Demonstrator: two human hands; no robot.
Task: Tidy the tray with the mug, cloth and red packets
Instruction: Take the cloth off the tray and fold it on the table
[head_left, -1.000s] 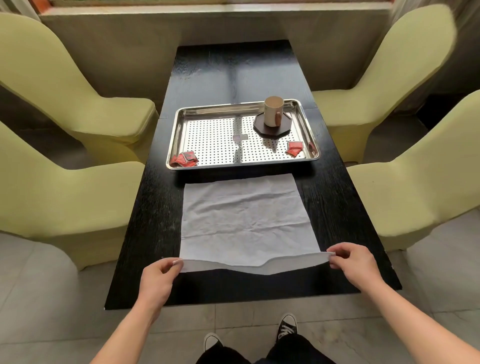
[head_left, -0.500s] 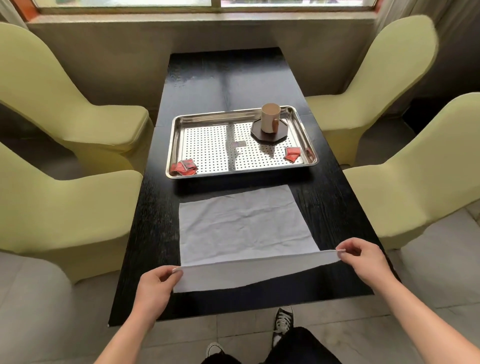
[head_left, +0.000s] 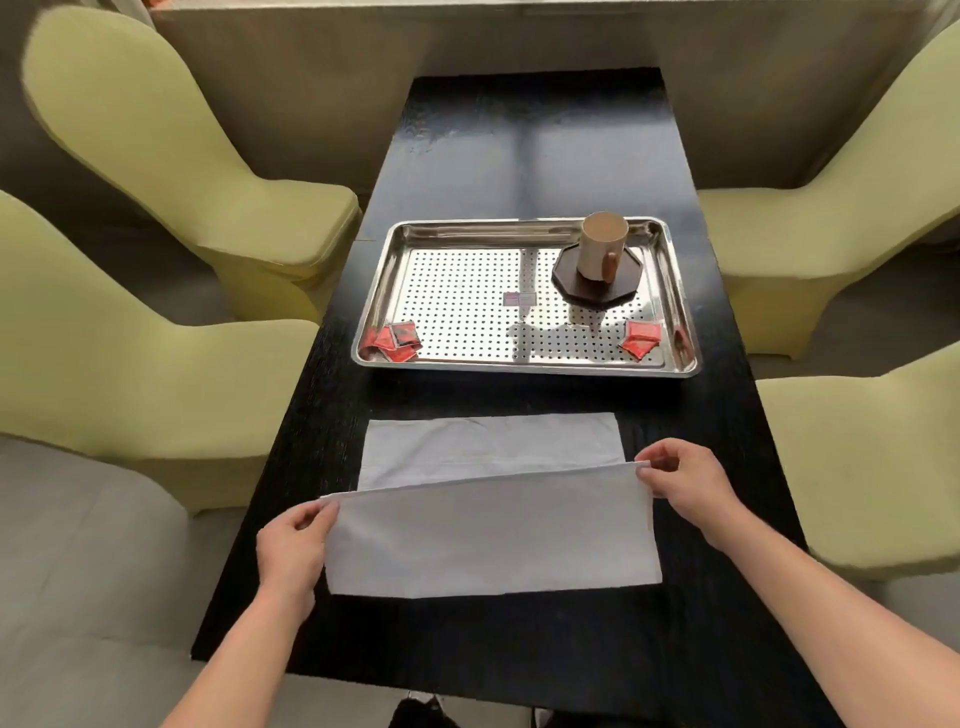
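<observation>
The left hand (head_left: 293, 545) pinches one corner of the white cloth (head_left: 488, 540) between thumb and curled fingers. The right hand (head_left: 685, 483) pinches the opposite corner the same way, a little farther forward. Both bare forearms reach in from the bottom of the view. The edge between the hands is stretched straight and turned over toward the tray, so the near part lies doubled, while a far strip lies flat on the black desk (head_left: 519, 156). Beyond the cloth, apart from it, sits the perforated steel tray (head_left: 519, 366). The mug (head_left: 600, 247) stands upright on a dark octagonal coaster (head_left: 597, 293) at its far right, and red packets (head_left: 397, 340) lie in both near corners. Yellow-green covered chairs (head_left: 130, 338) flank the desk — two per side — on a pale floor (head_left: 78, 597).
</observation>
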